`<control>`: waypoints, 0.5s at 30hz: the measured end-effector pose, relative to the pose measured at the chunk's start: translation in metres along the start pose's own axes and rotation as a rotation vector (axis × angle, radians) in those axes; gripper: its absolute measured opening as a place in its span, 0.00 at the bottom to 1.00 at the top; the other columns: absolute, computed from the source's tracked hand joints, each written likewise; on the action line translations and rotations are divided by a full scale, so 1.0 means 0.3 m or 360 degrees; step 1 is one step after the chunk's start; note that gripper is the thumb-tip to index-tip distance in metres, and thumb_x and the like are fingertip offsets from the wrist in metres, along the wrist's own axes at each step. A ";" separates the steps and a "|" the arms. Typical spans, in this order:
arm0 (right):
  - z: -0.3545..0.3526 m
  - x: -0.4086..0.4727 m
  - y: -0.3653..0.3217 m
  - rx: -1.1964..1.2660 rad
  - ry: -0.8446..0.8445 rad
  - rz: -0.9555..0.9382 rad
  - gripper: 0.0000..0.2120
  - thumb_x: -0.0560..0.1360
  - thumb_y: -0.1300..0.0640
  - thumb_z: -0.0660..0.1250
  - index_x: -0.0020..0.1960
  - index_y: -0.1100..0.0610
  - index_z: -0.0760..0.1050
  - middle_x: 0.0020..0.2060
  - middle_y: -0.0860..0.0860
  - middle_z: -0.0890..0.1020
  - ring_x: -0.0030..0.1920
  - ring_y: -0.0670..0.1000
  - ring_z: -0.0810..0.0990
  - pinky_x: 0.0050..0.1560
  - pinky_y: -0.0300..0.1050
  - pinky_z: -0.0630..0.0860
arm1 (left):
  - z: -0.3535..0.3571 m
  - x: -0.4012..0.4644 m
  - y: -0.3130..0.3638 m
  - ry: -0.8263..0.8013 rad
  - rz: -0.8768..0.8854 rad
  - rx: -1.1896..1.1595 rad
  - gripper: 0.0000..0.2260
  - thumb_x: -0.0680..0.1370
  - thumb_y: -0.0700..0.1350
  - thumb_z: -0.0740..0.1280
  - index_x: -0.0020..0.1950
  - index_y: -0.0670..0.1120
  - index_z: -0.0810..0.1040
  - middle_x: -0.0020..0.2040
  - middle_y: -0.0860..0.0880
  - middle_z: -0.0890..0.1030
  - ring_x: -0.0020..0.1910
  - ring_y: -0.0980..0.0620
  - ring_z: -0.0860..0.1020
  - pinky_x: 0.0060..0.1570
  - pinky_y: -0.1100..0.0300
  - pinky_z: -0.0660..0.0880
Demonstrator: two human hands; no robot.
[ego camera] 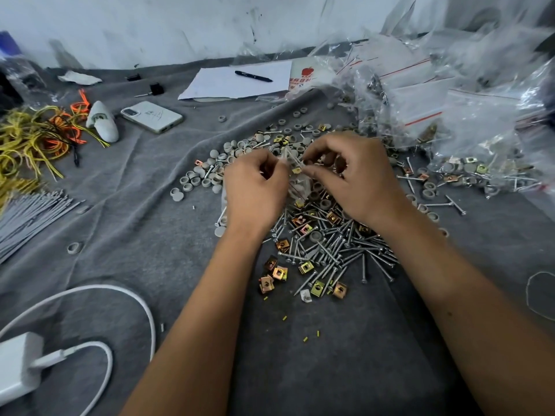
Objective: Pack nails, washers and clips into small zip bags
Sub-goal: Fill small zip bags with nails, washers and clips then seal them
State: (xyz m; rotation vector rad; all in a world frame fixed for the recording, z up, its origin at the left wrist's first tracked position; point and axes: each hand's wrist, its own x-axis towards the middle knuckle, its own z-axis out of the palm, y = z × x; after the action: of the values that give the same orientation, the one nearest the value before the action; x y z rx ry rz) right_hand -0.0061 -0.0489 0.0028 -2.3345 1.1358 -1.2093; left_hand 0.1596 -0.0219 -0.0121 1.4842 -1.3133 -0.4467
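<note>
Your left hand (pixel 255 187) and right hand (pixel 351 175) both pinch the small zip bag (pixel 295 175) above the screw pile (pixel 330 247); its film is limp and slippery (the contents weigh it down), so grip its mouth edges.

Small clear zip bag (pixel 295 175) pinched upright at its top edge between left hand (pixel 255 187) and right hand (pixel 351 178), contents blurred. Silver nails (pixel 339 250) heaped at six o'clock of bag. Gold clips (pixel 277 271) scattered among and below nails. Grey round washers (pixel 207 175) spread from nine to twelve o'clock.
</note>
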 end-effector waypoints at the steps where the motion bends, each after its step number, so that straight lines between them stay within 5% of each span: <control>1: 0.002 -0.001 -0.001 0.0010 -0.0003 -0.0032 0.08 0.74 0.60 0.77 0.53 0.57 0.84 0.46 0.46 0.83 0.43 0.38 0.78 0.46 0.28 0.72 | 0.002 -0.002 0.001 -0.0029 0.0015 0.0004 0.11 0.77 0.49 0.67 0.36 0.46 0.79 0.31 0.44 0.82 0.33 0.38 0.82 0.34 0.39 0.80; 5: 0.015 -0.007 0.001 0.0099 -0.0084 -0.0081 0.09 0.74 0.60 0.77 0.54 0.57 0.85 0.47 0.46 0.86 0.46 0.40 0.83 0.49 0.33 0.77 | 0.003 -0.003 0.004 -0.0062 0.0006 -0.0030 0.11 0.80 0.44 0.68 0.37 0.48 0.79 0.30 0.46 0.82 0.30 0.42 0.83 0.34 0.41 0.82; 12: 0.020 -0.011 0.018 0.0070 -0.0162 -0.0035 0.09 0.73 0.63 0.77 0.53 0.55 0.87 0.42 0.41 0.84 0.39 0.30 0.79 0.43 0.24 0.70 | -0.010 -0.005 0.018 0.0004 -0.0017 -0.0194 0.12 0.81 0.39 0.68 0.37 0.43 0.77 0.26 0.46 0.80 0.23 0.49 0.80 0.25 0.54 0.77; 15: 0.013 -0.007 0.014 0.0123 -0.0001 0.0038 0.06 0.71 0.59 0.80 0.47 0.54 0.86 0.38 0.39 0.82 0.35 0.38 0.80 0.38 0.28 0.72 | -0.012 -0.001 0.012 0.0049 -0.0022 -0.0132 0.12 0.80 0.40 0.68 0.37 0.42 0.77 0.28 0.44 0.80 0.25 0.48 0.81 0.28 0.49 0.80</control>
State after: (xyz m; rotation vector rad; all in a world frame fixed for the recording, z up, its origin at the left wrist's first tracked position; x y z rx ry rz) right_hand -0.0060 -0.0506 -0.0031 -2.2578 1.0938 -1.2220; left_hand 0.1607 -0.0195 -0.0076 1.4265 -1.2468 -0.4802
